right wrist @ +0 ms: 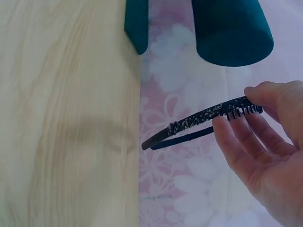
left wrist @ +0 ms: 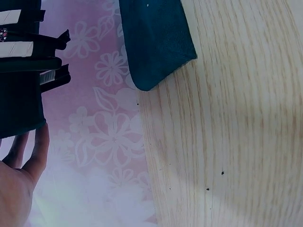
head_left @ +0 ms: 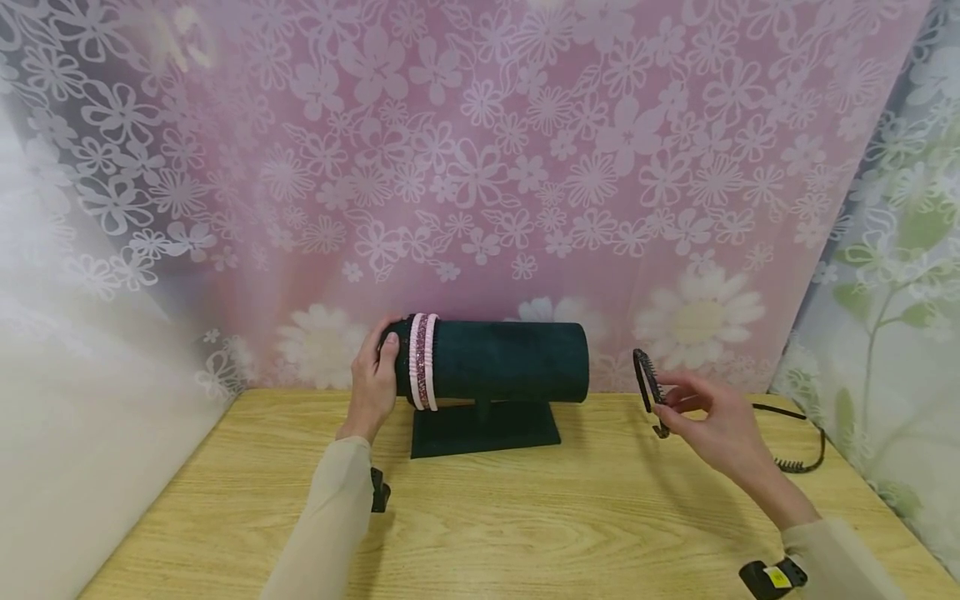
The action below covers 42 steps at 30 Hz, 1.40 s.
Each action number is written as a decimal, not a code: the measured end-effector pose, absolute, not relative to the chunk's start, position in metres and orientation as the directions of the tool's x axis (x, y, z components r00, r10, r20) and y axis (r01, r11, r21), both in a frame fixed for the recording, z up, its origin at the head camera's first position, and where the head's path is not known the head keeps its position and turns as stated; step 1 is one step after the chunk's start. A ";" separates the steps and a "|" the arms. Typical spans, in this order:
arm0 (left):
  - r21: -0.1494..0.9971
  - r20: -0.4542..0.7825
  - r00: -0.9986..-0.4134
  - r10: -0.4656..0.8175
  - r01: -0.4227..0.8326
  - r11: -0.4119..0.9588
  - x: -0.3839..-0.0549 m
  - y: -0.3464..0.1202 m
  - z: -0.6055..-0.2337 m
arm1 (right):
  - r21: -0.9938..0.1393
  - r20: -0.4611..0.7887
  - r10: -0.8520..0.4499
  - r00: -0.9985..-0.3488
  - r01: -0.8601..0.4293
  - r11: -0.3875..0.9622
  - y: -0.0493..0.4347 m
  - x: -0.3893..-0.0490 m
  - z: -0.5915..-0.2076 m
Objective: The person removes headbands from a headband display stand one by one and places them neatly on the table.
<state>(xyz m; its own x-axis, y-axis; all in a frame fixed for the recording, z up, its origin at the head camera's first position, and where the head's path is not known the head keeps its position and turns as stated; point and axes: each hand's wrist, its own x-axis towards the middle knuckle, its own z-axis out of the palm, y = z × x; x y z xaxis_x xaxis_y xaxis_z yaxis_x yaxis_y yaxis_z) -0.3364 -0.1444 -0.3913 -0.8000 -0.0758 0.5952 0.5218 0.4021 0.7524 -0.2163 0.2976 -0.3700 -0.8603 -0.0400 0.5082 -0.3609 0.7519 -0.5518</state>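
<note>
Headband pinched by R hand; yellow wrist-cam label illegible.

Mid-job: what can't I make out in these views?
Head: most fingers of the left hand, hidden behind the roll.
Head: part of the table headband, hidden by the right hand.
Right wrist: part of the held headband, covered by fingers of that hand.
Right wrist: the roll's other end, cut off by the top edge.
Left wrist: pale bands, cut off by the left edge.

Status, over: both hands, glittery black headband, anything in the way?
Left hand holding dark green velvety cylindrical stand at its left end. Right hand pinching glittery black toothed headband, apart from stand. Nothing visible between.
</note>
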 end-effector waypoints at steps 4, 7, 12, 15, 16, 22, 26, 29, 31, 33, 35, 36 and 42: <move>0.751 0.596 -0.800 -0.075 0.522 0.404 -0.337 -0.144 -0.391 | -0.511 0.489 -0.041 -0.872 -0.324 0.796 0.303 -0.214 -0.375; 0.752 0.594 -0.801 -0.076 0.520 0.404 -0.337 -0.145 -0.391 | -0.495 0.466 -0.038 -0.884 -0.296 0.817 0.305 -0.212 -0.379; 0.759 0.587 -0.806 -0.080 0.513 0.400 -0.335 -0.145 -0.391 | -0.472 0.467 -0.054 -0.883 -0.300 0.829 0.309 -0.212 -0.386; 0.758 0.589 -0.804 -0.081 0.515 0.400 -0.335 -0.144 -0.390 | -0.447 0.484 -0.069 -0.873 -0.314 0.838 0.312 -0.212 -0.390; 0.757 0.590 -0.803 -0.080 0.516 0.401 -0.335 -0.144 -0.390 | -0.434 0.494 -0.075 -0.866 -0.320 0.842 0.313 -0.212 -0.391; 0.756 0.592 -0.802 -0.080 0.518 0.400 -0.336 -0.144 -0.390 | -0.354 0.549 -0.116 -0.828 -0.356 0.865 0.319 -0.212 -0.401; 0.761 0.587 -0.806 -0.082 0.513 0.397 -0.336 -0.144 -0.391 | -0.337 0.529 -0.133 -0.838 -0.352 0.873 0.321 -0.210 -0.408; 0.761 0.585 -0.807 -0.082 0.511 0.401 -0.336 -0.144 -0.391 | -0.336 0.494 -0.144 -0.857 -0.341 0.878 0.321 -0.208 -0.412; 0.760 0.585 -0.807 -0.082 0.511 0.402 -0.335 -0.144 -0.391 | -0.341 0.455 -0.148 -0.878 -0.325 0.882 0.320 -0.207 -0.413; 0.759 0.585 -0.807 -0.079 0.510 0.404 -0.335 -0.145 -0.391 | -0.344 0.411 -0.155 -0.899 -0.310 0.886 0.320 -0.208 -0.415; 0.758 0.586 -0.806 -0.081 0.510 0.405 -0.335 -0.145 -0.391 | -0.342 0.370 -0.170 -0.913 -0.304 0.889 0.320 -0.209 -0.416; 0.759 0.585 -0.807 -0.082 0.510 0.405 -0.335 -0.145 -0.391 | -0.338 0.356 -0.178 -0.917 -0.304 0.891 0.320 -0.210 -0.417; 0.763 0.583 -0.808 -0.084 0.509 0.399 -0.335 -0.144 -0.390 | -0.312 0.277 -0.214 -0.937 -0.298 0.902 0.320 -0.214 -0.420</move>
<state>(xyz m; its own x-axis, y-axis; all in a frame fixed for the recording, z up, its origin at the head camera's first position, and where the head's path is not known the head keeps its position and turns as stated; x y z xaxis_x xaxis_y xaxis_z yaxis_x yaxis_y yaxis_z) -0.3348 -0.1444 -0.3905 -0.8083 -0.0836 0.5828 0.5089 0.3985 0.7630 -0.2140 0.3202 -0.4197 -0.9367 -0.2141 0.2771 -0.2985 0.9018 -0.3125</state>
